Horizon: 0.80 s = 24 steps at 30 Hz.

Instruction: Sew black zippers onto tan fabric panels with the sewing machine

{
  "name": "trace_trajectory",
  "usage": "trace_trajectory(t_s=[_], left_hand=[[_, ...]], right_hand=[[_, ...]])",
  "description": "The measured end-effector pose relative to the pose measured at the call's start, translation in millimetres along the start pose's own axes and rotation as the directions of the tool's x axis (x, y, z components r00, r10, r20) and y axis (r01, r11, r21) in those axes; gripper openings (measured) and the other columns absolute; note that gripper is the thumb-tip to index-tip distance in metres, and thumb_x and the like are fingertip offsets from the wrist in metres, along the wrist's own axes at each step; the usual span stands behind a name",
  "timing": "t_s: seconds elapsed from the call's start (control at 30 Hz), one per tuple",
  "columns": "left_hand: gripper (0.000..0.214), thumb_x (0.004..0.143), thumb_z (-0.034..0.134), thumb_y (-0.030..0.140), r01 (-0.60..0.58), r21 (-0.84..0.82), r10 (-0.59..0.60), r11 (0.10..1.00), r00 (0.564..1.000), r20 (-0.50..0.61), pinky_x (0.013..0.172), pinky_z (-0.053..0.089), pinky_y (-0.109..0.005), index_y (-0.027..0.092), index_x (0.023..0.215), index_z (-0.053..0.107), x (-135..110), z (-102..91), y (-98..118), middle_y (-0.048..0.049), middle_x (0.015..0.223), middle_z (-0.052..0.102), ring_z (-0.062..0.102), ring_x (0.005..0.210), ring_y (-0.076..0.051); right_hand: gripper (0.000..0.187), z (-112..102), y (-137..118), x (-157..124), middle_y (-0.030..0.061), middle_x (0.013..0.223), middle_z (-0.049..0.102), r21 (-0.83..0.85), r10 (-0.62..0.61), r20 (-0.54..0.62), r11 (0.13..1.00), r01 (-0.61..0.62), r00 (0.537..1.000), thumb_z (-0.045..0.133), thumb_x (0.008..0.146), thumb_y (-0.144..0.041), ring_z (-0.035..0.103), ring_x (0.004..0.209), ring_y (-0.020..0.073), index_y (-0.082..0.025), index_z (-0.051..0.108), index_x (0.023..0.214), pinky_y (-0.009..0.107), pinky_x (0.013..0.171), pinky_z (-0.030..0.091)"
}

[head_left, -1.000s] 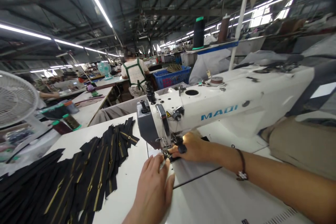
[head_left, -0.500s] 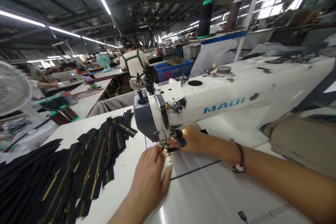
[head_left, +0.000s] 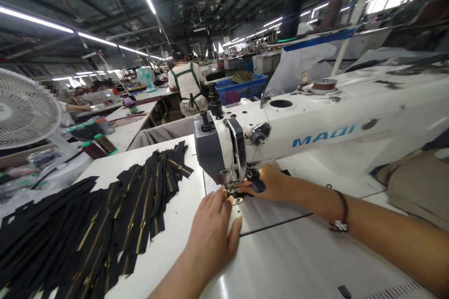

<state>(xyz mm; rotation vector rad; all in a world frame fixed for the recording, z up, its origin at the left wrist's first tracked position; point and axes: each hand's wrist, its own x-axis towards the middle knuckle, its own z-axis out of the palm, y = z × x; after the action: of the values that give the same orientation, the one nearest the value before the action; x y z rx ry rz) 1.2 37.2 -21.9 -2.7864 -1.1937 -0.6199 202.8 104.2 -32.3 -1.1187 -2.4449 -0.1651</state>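
Note:
A white sewing machine point(head_left: 322, 126) stands before me, its presser foot and needle plate point(head_left: 237, 201) down at the left end. Just left of the foot, my left hand point(head_left: 212, 226) lies on the table with fingers stretched forward side by side and the thumb apart. Its fingertips are at the foot. My right hand point(head_left: 275, 183) reaches in from the right, behind the foot, its fingers closed on a black strip point(head_left: 242, 194) that mostly hides under it. Left of the machine, many black zippers point(head_left: 140, 210) with brass teeth and pulls lie in overlapping rows.
A white fan point(head_left: 24, 107) and two thread spools point(head_left: 105, 144) stand beyond the table on the left. Folded beige cloth point(head_left: 421, 187) lies at the right. Behind the machine are a blue basket point(head_left: 242, 89), a large black thread cone point(head_left: 292, 11) and a seated co-worker point(head_left: 187, 79).
The view has shifted, so the machine, zippers and hands all appear farther right. Both hands keep about the same place at the presser foot.

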Motion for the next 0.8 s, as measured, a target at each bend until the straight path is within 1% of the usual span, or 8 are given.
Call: trace_trajectory(t_s=[0.23,0.37,0.47,0.5,0.57,0.67,0.73,0.8], left_hand=[[0.028,0.084,0.049,0.023,0.027,0.036,-0.028,0.999,1.000,0.012,0.096,0.046,-0.054,0.007,0.104,0.060,1,-0.3,2,-0.0218,0.115,0.059,0.056,0.109,-0.034],[0.029,0.081,0.052,0.021,0.023,0.049,-0.022,0.999,0.999,-0.024,0.095,0.047,-0.055,0.007,0.105,0.060,1,0.4,3,-0.0213,0.114,0.060,0.057,0.109,-0.035],[0.031,0.078,0.054,0.021,0.018,0.058,-0.015,0.998,0.998,-0.061,0.093,0.050,-0.053,0.010,0.107,0.061,-2,3.8,1,-0.0193,0.114,0.062,0.058,0.109,-0.034],[0.032,0.078,0.055,0.022,0.016,0.063,-0.011,0.998,0.997,-0.079,0.092,0.050,-0.053,0.011,0.107,0.061,-3,5.5,-1,-0.0186,0.114,0.062,0.059,0.109,-0.034],[0.030,0.079,0.055,0.023,0.016,0.081,-0.005,0.997,0.991,-0.135,0.089,0.053,-0.052,0.012,0.107,0.061,-6,9.1,-4,-0.0178,0.115,0.063,0.060,0.107,-0.033],[0.022,0.086,0.048,0.018,0.025,0.092,-0.005,0.995,0.977,-0.215,0.085,0.055,-0.049,0.015,0.102,0.063,-10,12.6,-7,-0.0145,0.112,0.067,0.064,0.102,-0.030],[0.023,0.088,0.044,0.014,0.026,0.065,-0.011,0.998,0.975,-0.222,0.086,0.055,-0.046,0.017,0.101,0.063,-13,12.0,-6,-0.0114,0.107,0.069,0.066,0.098,-0.026],[0.022,0.088,0.046,0.014,0.030,0.026,-0.024,0.999,0.980,-0.198,0.088,0.054,-0.047,0.017,0.104,0.062,-13,9.1,-1,-0.0102,0.105,0.070,0.066,0.097,-0.026]], right_hand=[[0.023,4,1,-3,0.0052,0.063,0.067,0.031,-0.015,0.023,0.999,0.014,1.000,0.054,0.084,-0.026,0.059,0.056,0.0174,-0.019,0.071,0.069,0.027,0.051,0.033],[0.023,4,-4,-2,0.0043,0.061,0.066,0.052,-0.019,0.017,0.999,0.018,1.000,0.053,0.084,-0.025,0.059,0.056,0.0167,-0.019,0.070,0.070,0.026,0.052,0.036],[0.018,-1,-6,0,0.0026,0.058,0.065,0.050,-0.017,0.008,0.999,0.016,1.000,0.058,0.081,-0.023,0.057,0.053,0.0150,-0.018,0.068,0.066,0.024,0.051,0.035],[0.017,-4,-6,1,0.0019,0.057,0.064,0.067,0.009,0.030,0.998,-0.011,1.000,0.061,0.078,-0.023,0.056,0.051,0.0143,-0.018,0.067,0.064,0.024,0.049,0.034],[0.016,-12,-1,2,0.0012,0.054,0.062,0.135,0.111,0.129,0.982,-0.129,0.985,0.065,0.074,-0.023,0.053,0.048,0.0130,-0.016,0.064,0.060,0.023,0.047,0.032],[0.012,-27,6,-3,0.0023,0.058,0.061,0.196,0.261,0.255,0.929,-0.314,0.931,0.059,0.075,-0.011,0.052,0.052,0.0130,-0.014,0.063,0.063,0.022,0.049,0.031],[0.013,-36,6,-10,0.0019,0.062,0.062,0.193,0.284,0.263,0.921,-0.339,0.922,0.057,0.072,-0.005,0.053,0.056,0.0130,-0.014,0.065,0.069,0.022,0.050,0.032],[0.012,-44,-2,-21,-0.0008,0.061,0.061,0.232,0.259,0.347,0.907,-0.350,0.901,0.064,0.068,-0.009,0.053,0.054,0.0123,-0.017,0.067,0.077,0.021,0.049,0.032]])
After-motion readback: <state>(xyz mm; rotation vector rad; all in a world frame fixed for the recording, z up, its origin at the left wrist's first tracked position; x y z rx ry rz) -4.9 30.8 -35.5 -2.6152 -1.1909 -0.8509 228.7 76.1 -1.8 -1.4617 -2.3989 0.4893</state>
